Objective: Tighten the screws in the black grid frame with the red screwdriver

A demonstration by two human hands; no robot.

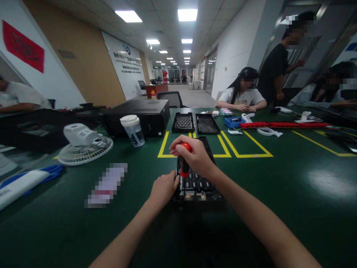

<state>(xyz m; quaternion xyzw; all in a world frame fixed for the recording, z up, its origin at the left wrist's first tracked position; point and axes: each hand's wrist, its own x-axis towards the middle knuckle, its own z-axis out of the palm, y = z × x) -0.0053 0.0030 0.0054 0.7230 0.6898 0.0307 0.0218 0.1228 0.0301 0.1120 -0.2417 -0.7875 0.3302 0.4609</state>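
Upright over a black plastic case [199, 184], a screwdriver [184, 167] with a red and black handle points down. My right hand [192, 154] is wrapped round the top of that handle. The screwdriver's tip reaches toward the case's near left part, but the exact contact point is too small to tell. Rows of round cells and a pale strip of parts show inside the case. My left hand [164, 188] rests against the case's left edge, its fingers pressed on the rim and partly hidden.
Beyond the case lie a black tray with round cells [183, 123] and a black lid [208, 124]. A lidded cup [132, 130], white fan [83, 145] and black box [139, 115] stand left. A blue bin [234, 121] sits back right. Other people are around the table.
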